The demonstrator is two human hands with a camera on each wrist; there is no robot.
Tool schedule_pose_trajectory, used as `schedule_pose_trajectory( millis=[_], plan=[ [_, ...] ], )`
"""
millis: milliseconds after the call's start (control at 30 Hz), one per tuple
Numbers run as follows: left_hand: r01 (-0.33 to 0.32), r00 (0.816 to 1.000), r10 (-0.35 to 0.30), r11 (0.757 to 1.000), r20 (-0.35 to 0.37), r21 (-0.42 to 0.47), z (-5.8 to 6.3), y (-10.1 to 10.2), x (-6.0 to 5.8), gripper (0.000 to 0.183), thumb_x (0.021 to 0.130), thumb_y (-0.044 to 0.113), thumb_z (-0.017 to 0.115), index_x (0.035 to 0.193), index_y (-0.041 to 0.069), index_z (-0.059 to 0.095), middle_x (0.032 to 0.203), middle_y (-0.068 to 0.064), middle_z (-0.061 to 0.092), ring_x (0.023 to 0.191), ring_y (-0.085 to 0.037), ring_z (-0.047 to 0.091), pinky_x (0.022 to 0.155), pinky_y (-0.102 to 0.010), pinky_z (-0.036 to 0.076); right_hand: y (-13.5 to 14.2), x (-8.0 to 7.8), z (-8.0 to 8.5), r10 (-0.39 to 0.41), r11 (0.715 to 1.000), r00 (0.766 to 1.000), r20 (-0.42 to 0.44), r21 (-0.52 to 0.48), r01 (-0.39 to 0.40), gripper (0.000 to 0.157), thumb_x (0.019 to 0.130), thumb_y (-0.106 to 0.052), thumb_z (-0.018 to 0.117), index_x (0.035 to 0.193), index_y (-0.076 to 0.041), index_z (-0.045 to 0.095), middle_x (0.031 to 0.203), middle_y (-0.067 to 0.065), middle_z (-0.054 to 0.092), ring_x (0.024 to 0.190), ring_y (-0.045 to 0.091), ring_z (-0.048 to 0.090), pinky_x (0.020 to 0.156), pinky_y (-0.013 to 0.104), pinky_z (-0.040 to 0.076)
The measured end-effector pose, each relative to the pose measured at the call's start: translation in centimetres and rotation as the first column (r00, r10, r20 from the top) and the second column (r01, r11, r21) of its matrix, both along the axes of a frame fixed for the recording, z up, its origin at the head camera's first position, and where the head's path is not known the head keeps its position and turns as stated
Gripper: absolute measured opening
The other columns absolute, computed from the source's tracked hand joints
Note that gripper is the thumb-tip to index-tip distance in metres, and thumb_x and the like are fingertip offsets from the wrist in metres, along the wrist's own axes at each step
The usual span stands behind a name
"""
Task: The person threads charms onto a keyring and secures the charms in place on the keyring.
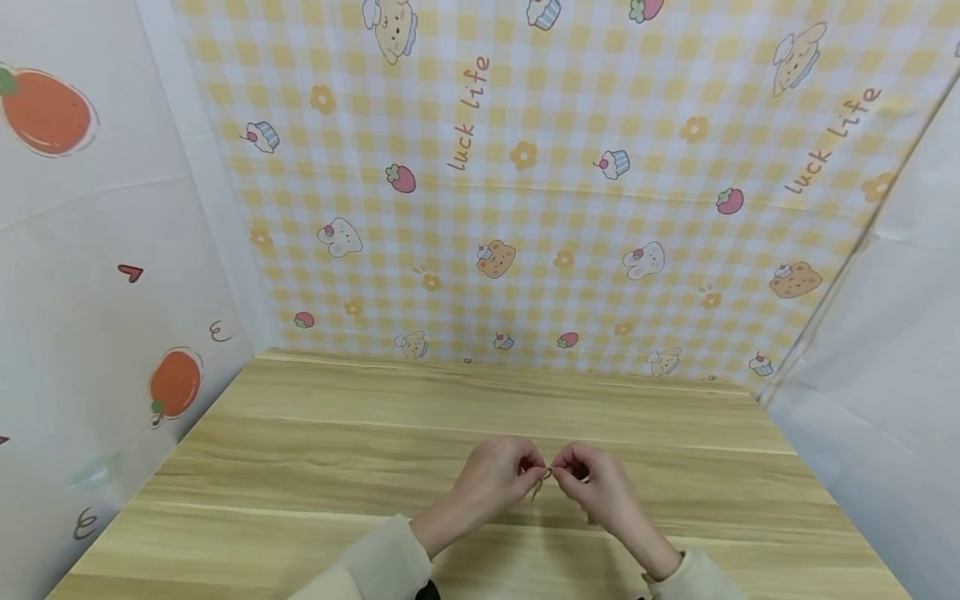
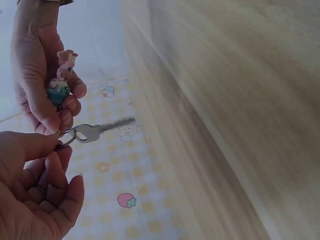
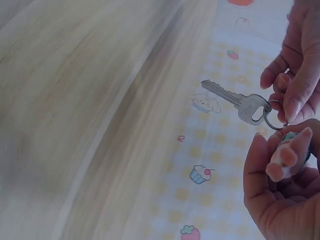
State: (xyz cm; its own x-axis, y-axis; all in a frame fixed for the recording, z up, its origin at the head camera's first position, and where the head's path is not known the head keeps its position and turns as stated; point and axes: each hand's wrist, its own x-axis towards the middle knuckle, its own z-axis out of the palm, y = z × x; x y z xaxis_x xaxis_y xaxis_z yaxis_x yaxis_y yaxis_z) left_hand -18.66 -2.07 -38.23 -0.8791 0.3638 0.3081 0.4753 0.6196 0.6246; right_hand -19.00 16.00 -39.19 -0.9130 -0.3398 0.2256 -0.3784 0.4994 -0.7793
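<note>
A silver key hangs from a thin metal key ring between my two hands. My left hand pinches the ring between thumb and forefinger, its other fingers curled loosely below in the left wrist view. My right hand holds a small pink, white and teal figurine charm with its fingertips close to the ring. Part of the charm is hidden by the right hand's fingers. In the head view both sets of fingertips nearly meet, and the key dangles under the left ones.
Both hands are above a light wood-grain table. Behind it rises a yellow checked cloth with cartoon prints. A white printed sheet stands along the left side and a plain white one along the right.
</note>
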Motion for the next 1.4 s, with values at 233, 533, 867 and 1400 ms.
schedule_pose_trajectory(
  millis=[233,533,867,1400],
  plan=[
    [-0.024,1.0,0.025,0.988,-0.005,0.154,-0.6,-0.2,0.1,0.005,0.088,0.008,0.071,0.084,0.008,0.074,0.074,-0.001,0.071,0.054,0.007,0.041,0.05,-0.012,0.039,0.3,-0.1,0.4,0.006,0.991,0.968,0.249,-0.129,0.027,0.016,0.095,-0.008,0.059,0.098,0.007,0.061,0.066,0.0,0.055,0.046,0.001,0.042,0.038,0.017,0.036],
    [0.011,0.996,-0.026,0.987,0.091,0.161,-0.7,-0.4,0.0,0.005,0.087,0.008,0.07,0.084,0.007,0.074,0.075,-0.002,0.072,0.051,0.007,0.043,0.047,-0.013,0.039,0.5,0.0,0.1,0.044,0.995,0.987,0.154,-0.092,-0.03,0.01,0.094,-0.005,0.06,0.093,0.004,0.063,0.071,0.003,0.058,0.052,-0.002,0.044,0.042,0.016,0.037],
    [-0.005,0.996,-0.011,0.985,0.088,0.171,-0.6,-0.3,0.0,0.007,0.087,0.005,0.069,0.082,0.007,0.073,0.07,0.0,0.07,0.052,0.005,0.043,0.048,-0.013,0.039,0.4,0.0,0.1,0.044,0.994,0.979,0.199,-0.104,-0.023,0.013,0.094,-0.007,0.06,0.095,0.006,0.062,0.069,-0.001,0.055,0.051,-0.001,0.044,0.04,0.015,0.035],
    [0.016,0.998,-0.02,0.998,0.068,0.064,-0.4,-0.2,0.0,0.006,0.087,0.007,0.07,0.083,0.008,0.074,0.075,0.001,0.071,0.057,0.007,0.047,0.052,-0.012,0.042,0.4,0.0,-0.1,0.076,0.994,0.992,0.098,-0.091,-0.068,0.008,0.093,-0.006,0.062,0.091,0.002,0.064,0.068,-0.001,0.056,0.047,-0.004,0.039,0.036,0.015,0.032]
  ],
)
